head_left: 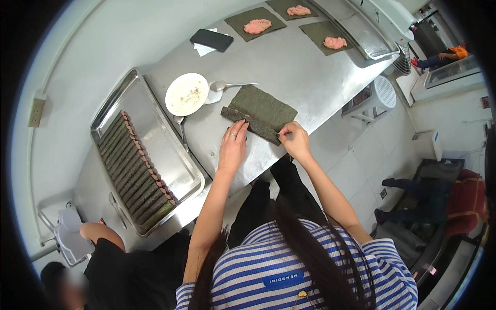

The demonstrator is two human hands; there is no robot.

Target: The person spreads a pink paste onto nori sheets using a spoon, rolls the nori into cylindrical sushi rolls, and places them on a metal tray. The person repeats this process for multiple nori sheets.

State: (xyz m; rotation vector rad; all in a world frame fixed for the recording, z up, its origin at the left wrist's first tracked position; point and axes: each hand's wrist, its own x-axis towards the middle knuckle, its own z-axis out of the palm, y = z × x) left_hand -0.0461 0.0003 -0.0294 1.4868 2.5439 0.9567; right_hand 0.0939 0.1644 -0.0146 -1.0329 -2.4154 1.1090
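A dark green seaweed sheet (266, 106) lies on the steel table, its near edge turned up into a narrow roll (258, 125). My left hand (234, 143) rests its fingertips on the left part of that roll, fingers close together; its thumb is partly hidden. At the roll's right end, my right hand (295, 140) pinches the edge between thumb and fingers. Just beyond and to the left stands a white bowl (187, 94) with pale contents. A metal spoon (219, 85) lies beside it, and another spoon (181, 124) is nearer me.
To the left, a steel tray (178, 178) holds a row of several finished seaweed rolls (135, 173). Seaweed sheets with pink filling (257, 26) lie at the far side, near a black phone (212, 40). A co-worker (124, 266) is at the lower left; a stool (380, 95) stands right.
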